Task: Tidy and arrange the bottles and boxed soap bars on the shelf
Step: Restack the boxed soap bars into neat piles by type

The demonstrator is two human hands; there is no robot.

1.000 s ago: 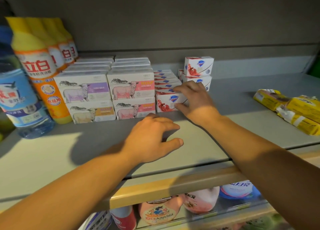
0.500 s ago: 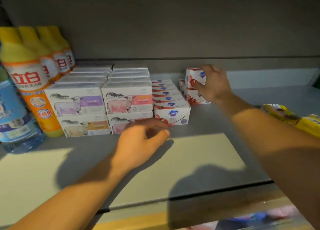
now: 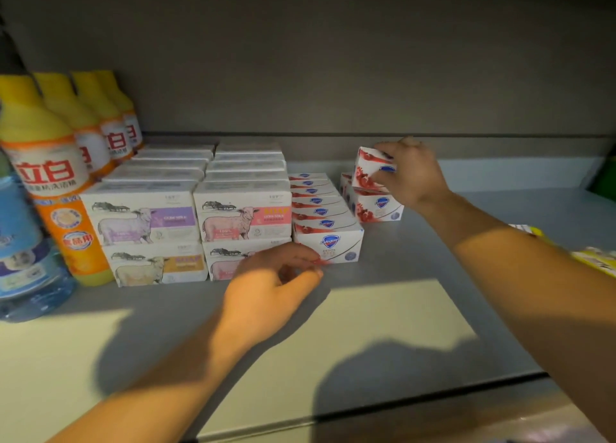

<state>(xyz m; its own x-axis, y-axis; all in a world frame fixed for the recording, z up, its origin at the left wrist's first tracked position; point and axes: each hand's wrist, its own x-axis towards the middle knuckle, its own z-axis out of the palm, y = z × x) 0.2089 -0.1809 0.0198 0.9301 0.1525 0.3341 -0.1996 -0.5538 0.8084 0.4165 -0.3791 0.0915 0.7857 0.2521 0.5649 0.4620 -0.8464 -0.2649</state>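
Fingers of the right hand curl round a white soap box with red fruit print, holding it tilted above a second box of the same kind that lies flat near the back of the grey shelf. Just left of that pair a row of the same white boxes runs from the back wall toward the front, the nearest one facing out. The left hand hovers low over the shelf in front of the sheep-print boxes, fingers loosely curled and holding nothing; its fingertips are near the front box of the row, though contact cannot be told. The sheep-print boxes stand two high in two columns, touching the row. At the far left stand yellow bottles in a line and a blue bottle beside them. Yellow packets lie at the right edge.
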